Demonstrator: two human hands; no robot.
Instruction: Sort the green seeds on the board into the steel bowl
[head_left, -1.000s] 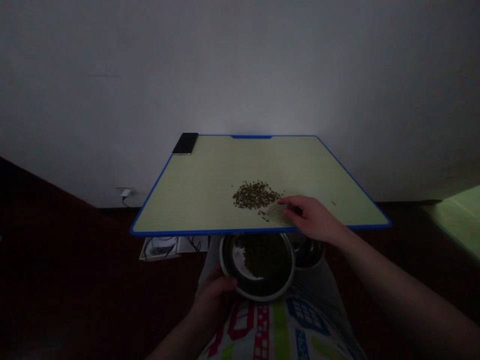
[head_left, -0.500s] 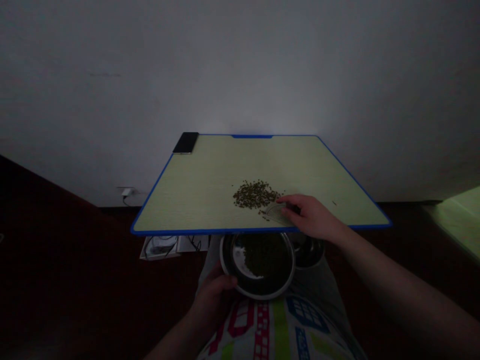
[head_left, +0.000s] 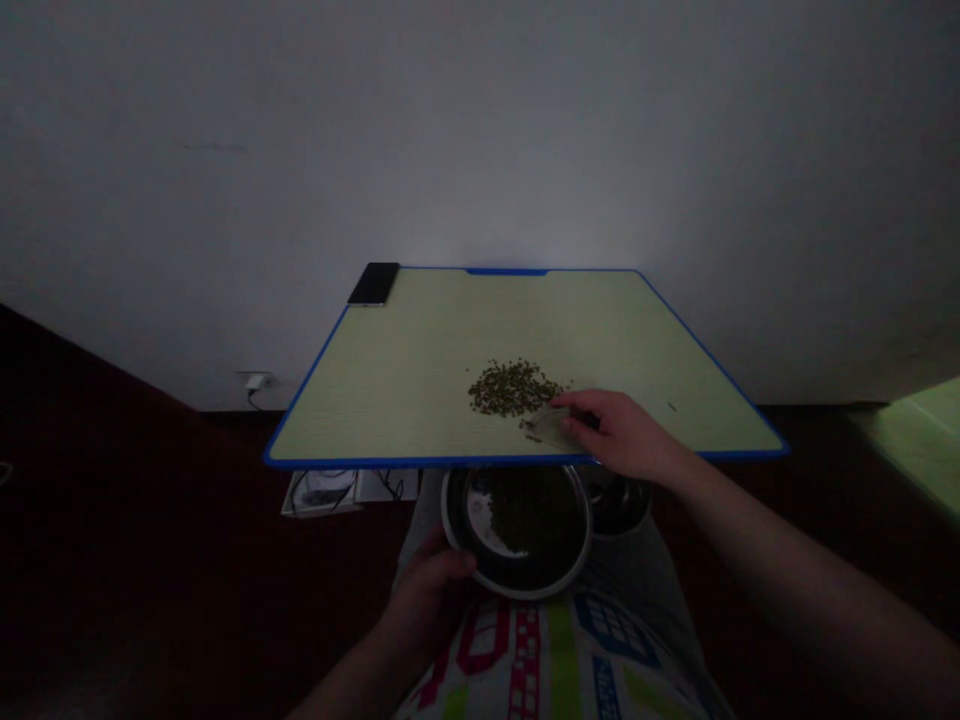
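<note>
My right hand (head_left: 611,432) is over the front of the table, its fingers closed on a clear, half-round protractor (head_left: 549,425). The protractor's curved edge is at the right side of a loose pile of small brown-green grains (head_left: 510,388). A few grains lie by its near side. Below the table edge, my left hand (head_left: 435,580) grips the left rim of a round metal bowl (head_left: 517,592), thumb over the rim. Dark green grains (head_left: 529,510) cover much of the bowl's bottom. The bowl rests over my lap, slightly under the table.
The pale table (head_left: 405,350) has a blue rim. A black phone (head_left: 374,284) lies at its far left corner. A second metal bowl (head_left: 626,505) is partly hidden at right. A small dark sliver (head_left: 672,406) lies on the right. Below stands a white box with cables (head_left: 322,492).
The view has shifted very slightly. The protractor looks a little more tilted in my right hand; the pile and the bowl are about the same.
</note>
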